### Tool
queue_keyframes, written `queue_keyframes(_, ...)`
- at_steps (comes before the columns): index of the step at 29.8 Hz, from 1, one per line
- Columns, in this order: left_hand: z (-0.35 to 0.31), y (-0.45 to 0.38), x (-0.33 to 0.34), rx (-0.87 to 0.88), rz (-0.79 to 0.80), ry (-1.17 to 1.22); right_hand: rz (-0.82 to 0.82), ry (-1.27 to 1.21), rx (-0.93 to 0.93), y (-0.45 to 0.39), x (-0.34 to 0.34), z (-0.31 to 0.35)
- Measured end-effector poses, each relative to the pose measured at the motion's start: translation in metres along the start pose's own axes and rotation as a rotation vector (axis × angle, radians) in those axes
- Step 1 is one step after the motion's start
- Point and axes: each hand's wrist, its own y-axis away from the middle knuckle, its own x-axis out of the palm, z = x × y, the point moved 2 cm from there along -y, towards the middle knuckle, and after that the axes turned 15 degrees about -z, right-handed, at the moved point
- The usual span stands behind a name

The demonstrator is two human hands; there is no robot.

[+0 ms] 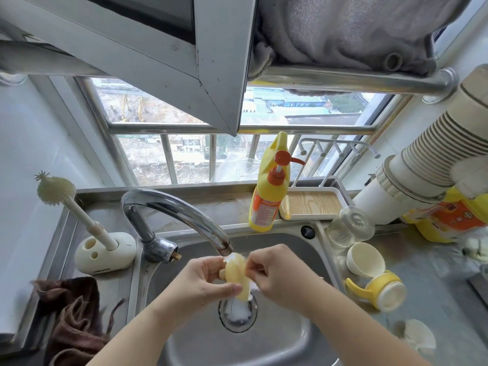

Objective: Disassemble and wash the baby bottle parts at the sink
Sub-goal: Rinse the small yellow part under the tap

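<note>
Over the steel sink (295, 336), both hands hold a pale yellow soft bottle part (237, 273) under the tap spout (224, 248), with water running over it into the drain (237, 311). My left hand (203, 281) grips it from the left; my right hand (269, 270) pinches its right edge. On the right counter lie a clear glass bottle body (350, 229), a cream cap (365, 258) and a yellow-handled collar (380, 289). A whitish part (420, 339) lies nearer the front.
A bottle brush (79, 215) stands in its cream holder (103, 253) left of the tap. A yellow detergent pump bottle (269, 191) stands behind the sink beside a white tray (314, 204). A brown cloth (76, 318) lies at front left. A white pipe (412, 180) slants at right.
</note>
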Motion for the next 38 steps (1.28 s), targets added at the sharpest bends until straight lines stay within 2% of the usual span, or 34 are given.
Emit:
queue_keyframes(4, -0.002, -0.001, 0.000, 0.006, -0.027, 0.011, -0.087, -0.010, -0.005, -0.003, -0.001, 0.001)
queue_keyframes(7, -0.003, -0.001, 0.000, 0.021, -0.015, -0.009, -0.005, -0.012, -0.039, -0.001, 0.001, 0.002)
queue_keyframes(11, -0.002, -0.003, 0.000, 0.027, -0.028, -0.024, -0.072, 0.004, -0.022, -0.007, -0.003, -0.001)
queue_keyframes(15, -0.001, -0.003, -0.001, 0.038, -0.012, -0.056, 0.039, 0.017, -0.071, -0.005, 0.000, 0.000)
queue_keyframes(19, 0.002, -0.005, 0.000, 0.013, -0.034, -0.008, -0.032, 0.029, -0.077, -0.009, 0.000, -0.001)
queue_keyframes(21, 0.003, -0.006, 0.002, -0.007, -0.032, 0.014, 0.016, -0.016, -0.080, -0.002, 0.006, 0.003)
queue_keyframes(23, 0.007, -0.005, 0.003, -0.049, -0.028, 0.014, 0.064, -0.020, 0.023, 0.005, 0.004, -0.006)
queue_keyframes(27, 0.025, -0.007, 0.004, -0.224, -0.198, 0.104, 0.004, -0.005, 0.175, 0.017, -0.007, -0.031)
queue_keyframes(33, 0.035, -0.002, 0.033, -0.419, -0.227, 0.103, 0.117, -0.319, 0.376, 0.046, 0.002, -0.037)
queue_keyframes(38, 0.038, -0.002, 0.068, -0.556, -0.202, 0.107, -0.063, -0.528, 0.547, 0.063, 0.004, -0.066)
